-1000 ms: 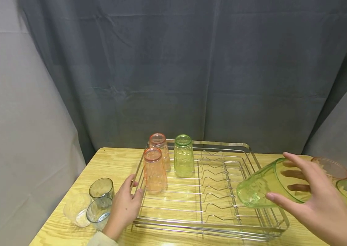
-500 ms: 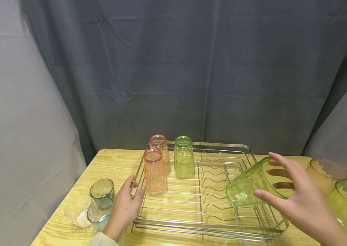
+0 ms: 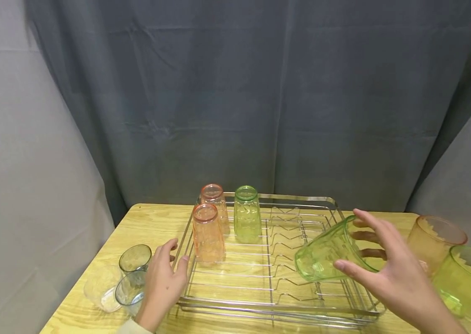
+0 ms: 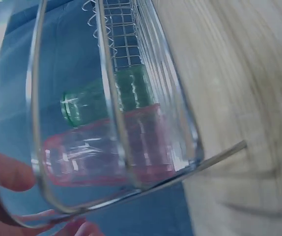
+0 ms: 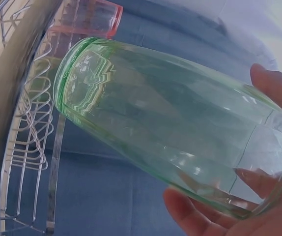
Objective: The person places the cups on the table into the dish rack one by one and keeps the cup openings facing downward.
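Observation:
My right hand [image 3: 398, 271] holds a green glass tumbler [image 3: 323, 253] around its mouth end. The tumbler is tilted, its base pointing left and down over the right part of the wire dish rack [image 3: 270, 260]. My left hand [image 3: 164, 280] is at the rack's left rim, fingers loosely spread, the thumb over the rail in the left wrist view. Upside down in the rack's left part stand two orange tumblers, the front one [image 3: 209, 234] partly covering the rear one [image 3: 214, 197], and a green tumbler [image 3: 248, 215] to their right.
At the right, an orange tumbler [image 3: 437, 232] and a yellow-green one [image 3: 469, 273] stand mouth up beside my right forearm. Left of my left hand are a smoky glass [image 3: 135, 257], a bluish glass [image 3: 128, 290] and a clear one [image 3: 103, 287], on the wooden table [image 3: 151, 220].
My right hand has carried the green tumbler leftward, further over the rack. My left hand has loosened at the rim and shifted slightly left. The upside-down tumblers have stayed in place.

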The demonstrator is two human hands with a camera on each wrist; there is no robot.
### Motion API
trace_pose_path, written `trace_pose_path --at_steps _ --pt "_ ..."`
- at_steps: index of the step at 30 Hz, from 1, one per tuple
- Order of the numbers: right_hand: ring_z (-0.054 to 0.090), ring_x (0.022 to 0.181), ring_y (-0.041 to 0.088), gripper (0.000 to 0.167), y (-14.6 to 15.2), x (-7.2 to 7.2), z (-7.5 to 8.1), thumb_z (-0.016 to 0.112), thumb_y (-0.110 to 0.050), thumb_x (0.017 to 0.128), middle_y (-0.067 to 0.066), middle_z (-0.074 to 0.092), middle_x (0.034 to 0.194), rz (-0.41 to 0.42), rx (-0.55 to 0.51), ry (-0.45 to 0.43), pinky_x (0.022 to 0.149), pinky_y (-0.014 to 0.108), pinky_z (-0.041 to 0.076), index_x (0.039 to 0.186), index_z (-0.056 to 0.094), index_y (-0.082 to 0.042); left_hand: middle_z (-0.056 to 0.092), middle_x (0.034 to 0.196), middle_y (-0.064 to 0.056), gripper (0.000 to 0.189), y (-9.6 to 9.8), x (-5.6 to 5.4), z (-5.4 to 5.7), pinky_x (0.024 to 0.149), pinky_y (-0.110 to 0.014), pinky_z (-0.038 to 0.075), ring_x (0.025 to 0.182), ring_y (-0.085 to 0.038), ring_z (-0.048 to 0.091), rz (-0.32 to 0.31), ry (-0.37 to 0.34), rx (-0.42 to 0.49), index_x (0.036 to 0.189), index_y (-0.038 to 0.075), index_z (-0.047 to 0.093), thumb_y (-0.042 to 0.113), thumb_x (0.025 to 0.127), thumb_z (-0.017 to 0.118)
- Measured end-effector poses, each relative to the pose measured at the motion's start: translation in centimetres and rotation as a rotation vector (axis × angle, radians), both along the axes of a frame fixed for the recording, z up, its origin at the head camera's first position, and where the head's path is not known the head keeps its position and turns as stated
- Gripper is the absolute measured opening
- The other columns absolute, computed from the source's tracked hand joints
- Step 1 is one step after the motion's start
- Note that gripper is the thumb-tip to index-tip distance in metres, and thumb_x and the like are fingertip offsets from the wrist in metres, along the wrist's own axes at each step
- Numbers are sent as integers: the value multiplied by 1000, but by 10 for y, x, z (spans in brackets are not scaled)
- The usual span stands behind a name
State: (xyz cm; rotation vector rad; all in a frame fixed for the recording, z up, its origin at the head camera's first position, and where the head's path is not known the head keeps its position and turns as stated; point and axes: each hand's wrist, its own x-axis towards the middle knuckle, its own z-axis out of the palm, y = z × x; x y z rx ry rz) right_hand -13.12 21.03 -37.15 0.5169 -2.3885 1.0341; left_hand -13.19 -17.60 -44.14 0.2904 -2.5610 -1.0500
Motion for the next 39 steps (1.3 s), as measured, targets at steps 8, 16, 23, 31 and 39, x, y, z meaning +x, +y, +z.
trace_pose_path --at_steps 8,16,23,31,39 --pt "48 110 -15 100 -9 3 -2 90 -8 69 -15 41 136 39 -32 9 81 1 44 152 38 -25 64 125 -8 39 22 19 22 95 -50 45 117 -26 56 -37 366 -65 123 8 65 4 85 71" --pt "52 112 -10 103 -24 11 3 89 1 66 -17 43 138 115 -72 52 83 3 46 152 37 -23 67 118 4 40 57 33 35 88 -34 53 109 -12 59 -332 554 -213 118 15 66 10 80 77" --pt "52 113 -9 104 -37 18 6 89 -3 67 -12 44 139 159 -59 44 83 7 47 153 35 -25 64 123 7 51 74 31 30 90 -30 51 109 -10 57 -529 512 -235 127 16 60 21 80 79" --pt "51 116 -9 104 -46 23 6 88 -5 70 -12 43 139 195 -70 1 85 9 48 155 31 -27 60 131 6 65 84 28 25 96 -33 50 119 -11 54 -604 364 -256 136 16 53 35 80 80" --pt "50 120 -6 103 -49 22 2 85 -2 73 -10 41 143 240 -99 -17 91 8 46 156 29 -26 58 134 8 76 86 25 20 99 -35 50 122 -10 52 -619 200 -262 144 20 45 41 79 80"
